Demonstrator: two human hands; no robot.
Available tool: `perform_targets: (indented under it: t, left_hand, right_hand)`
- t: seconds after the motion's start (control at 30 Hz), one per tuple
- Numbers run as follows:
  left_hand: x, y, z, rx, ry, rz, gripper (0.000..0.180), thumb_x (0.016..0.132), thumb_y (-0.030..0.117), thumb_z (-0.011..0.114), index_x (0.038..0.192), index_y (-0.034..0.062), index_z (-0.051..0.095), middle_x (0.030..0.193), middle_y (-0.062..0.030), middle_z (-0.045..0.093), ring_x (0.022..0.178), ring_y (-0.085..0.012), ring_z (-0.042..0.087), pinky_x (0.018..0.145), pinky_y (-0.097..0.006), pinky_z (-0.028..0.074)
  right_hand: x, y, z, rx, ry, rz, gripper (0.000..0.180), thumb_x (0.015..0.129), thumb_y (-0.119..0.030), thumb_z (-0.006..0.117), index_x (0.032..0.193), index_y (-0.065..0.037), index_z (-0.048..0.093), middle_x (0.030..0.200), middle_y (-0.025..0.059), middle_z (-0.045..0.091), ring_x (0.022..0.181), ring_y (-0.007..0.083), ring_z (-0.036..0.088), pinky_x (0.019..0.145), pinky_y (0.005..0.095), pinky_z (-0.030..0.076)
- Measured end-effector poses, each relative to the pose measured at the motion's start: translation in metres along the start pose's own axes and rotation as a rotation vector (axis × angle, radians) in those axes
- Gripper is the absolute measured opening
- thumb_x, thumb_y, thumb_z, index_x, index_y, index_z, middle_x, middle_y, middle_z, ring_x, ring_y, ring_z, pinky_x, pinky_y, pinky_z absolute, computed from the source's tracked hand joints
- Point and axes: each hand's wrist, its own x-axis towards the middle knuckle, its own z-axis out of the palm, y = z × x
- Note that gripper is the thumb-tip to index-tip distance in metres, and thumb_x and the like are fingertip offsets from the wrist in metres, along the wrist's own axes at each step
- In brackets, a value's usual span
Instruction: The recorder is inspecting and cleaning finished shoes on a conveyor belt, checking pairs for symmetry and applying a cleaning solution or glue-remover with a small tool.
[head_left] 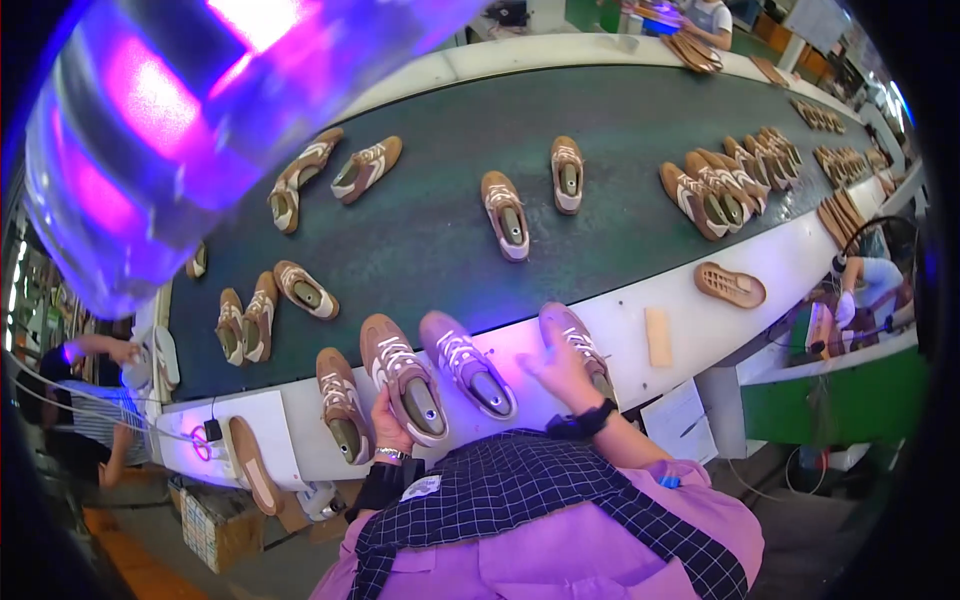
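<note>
Along the belt's near white edge stand several tan-and-brown sneakers with white laces and shoe lasts inside. My left hand (388, 425) has its fingers against the side of one lace-up sneaker (396, 362), gripping it near the heel. Left of that hand is another sneaker (340, 400). A sneaker (462, 355) tinted purple by the light sits between my two hands. My right hand (562, 378), fingers apart, is over a sneaker (572, 328) farther right and partly covers it. Whether it touches that shoe I cannot tell.
The green conveyor belt (420, 240) carries more sneakers, with a cluster (710, 190) at right. A shoe sole (730, 285) and a beige block (658, 337) lie on the white ledge. A glowing purple lamp (150, 150) hangs at upper left. Other people work around the belt.
</note>
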Motion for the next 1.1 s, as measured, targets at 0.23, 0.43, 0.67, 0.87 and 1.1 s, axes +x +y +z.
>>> perform_targets:
  t: [0.23, 0.43, 0.67, 0.87, 1.1]
  left_hand:
    - [0.007, 0.003, 0.002, 0.019, -0.073, -0.089, 0.053, 0.086, 0.038, 0.052, 0.124, 0.0015, 0.048, 0.118, -0.0169, 0.057, 0.109, -0.0317, 0.055, 0.097, -0.046, 0.042]
    - [0.012, 0.003, 0.006, 0.184, -0.109, -0.045, 0.083, 0.072, 0.045, 0.058, 0.134, -0.004, 0.033, 0.127, -0.0245, 0.048, 0.109, -0.0378, 0.053, 0.094, -0.047, 0.045]
    - [-0.033, 0.012, 0.091, 0.144, -0.402, -0.059, 0.075, 0.063, 0.027, 0.072, 0.126, -0.004, 0.044, 0.117, -0.0187, 0.057, 0.107, -0.0316, 0.057, 0.098, -0.044, 0.043]
    - [-0.032, 0.02, 0.093, -0.14, -0.681, 0.108, 0.078, 0.057, 0.02, 0.066, 0.127, -0.0036, 0.042, 0.118, -0.0188, 0.056, 0.109, -0.0335, 0.055, 0.099, -0.046, 0.042]
    - [-0.059, 0.013, 0.088, 0.027, -0.408, 0.148, 0.05, 0.077, 0.029, 0.044, 0.114, -0.0031, 0.055, 0.109, -0.0158, 0.061, 0.099, -0.0251, 0.06, 0.091, -0.037, 0.047]
  right_hand:
    - [-0.04, 0.046, -0.099, -0.229, -0.394, 0.327, 0.081, 0.054, -0.029, 0.077, 0.118, 0.008, 0.045, 0.1, 0.0261, 0.059, 0.094, 0.0384, 0.059, 0.082, 0.0405, 0.047]
    - [-0.052, 0.055, -0.071, 0.36, -0.223, 0.376, 0.056, 0.06, -0.02, 0.072, 0.108, 0.004, 0.056, 0.097, 0.0137, 0.063, 0.087, 0.024, 0.061, 0.079, 0.0323, 0.047]
    - [-0.024, -0.059, -0.052, 0.745, -0.371, 0.063, 0.061, 0.064, -0.018, 0.071, 0.118, 0.002, 0.051, 0.105, 0.0079, 0.059, 0.096, 0.0177, 0.056, 0.086, 0.0295, 0.043]
    - [0.004, -0.119, -0.039, 0.925, -0.393, -0.227, 0.081, 0.064, -0.025, 0.076, 0.131, 0.003, 0.039, 0.121, 0.0118, 0.052, 0.111, 0.0192, 0.051, 0.096, 0.0322, 0.039]
    - [-0.008, -0.093, 0.012, 1.441, -0.874, 0.249, 0.062, 0.079, -0.025, 0.065, 0.129, 0.002, 0.04, 0.123, 0.0149, 0.052, 0.113, 0.0261, 0.053, 0.101, 0.0394, 0.04]
